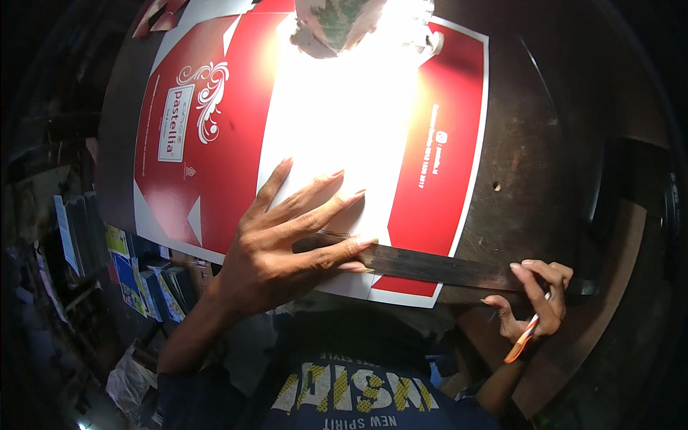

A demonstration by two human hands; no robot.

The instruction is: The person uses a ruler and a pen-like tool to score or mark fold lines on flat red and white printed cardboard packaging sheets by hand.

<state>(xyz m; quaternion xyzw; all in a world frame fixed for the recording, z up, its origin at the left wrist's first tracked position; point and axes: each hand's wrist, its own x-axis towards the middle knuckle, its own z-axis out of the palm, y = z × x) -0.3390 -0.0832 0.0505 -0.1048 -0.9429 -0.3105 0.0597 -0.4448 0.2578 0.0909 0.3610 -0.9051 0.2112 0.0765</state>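
A large red and white printed cardboard sheet [236, 143] lies flat on a dark worktable [545, 165]. A long dark metal ruler [437, 266] lies across the sheet's near edge. My left hand [294, 244] is spread flat, fingers apart, pressing down on the ruler and the sheet. My right hand [536, 301] is at the ruler's right end, closed around a thin orange and white cutter or pen [522, 342], its index finger resting along the ruler's edge. Strong light washes out the sheet's middle.
A pale lumpy object [333, 25] rests at the sheet's far edge. Stacks of coloured printed papers [140, 279] stand below the table on the left. A brown board [602, 315] sits at the table's right near edge. My dark printed shirt fills the bottom.
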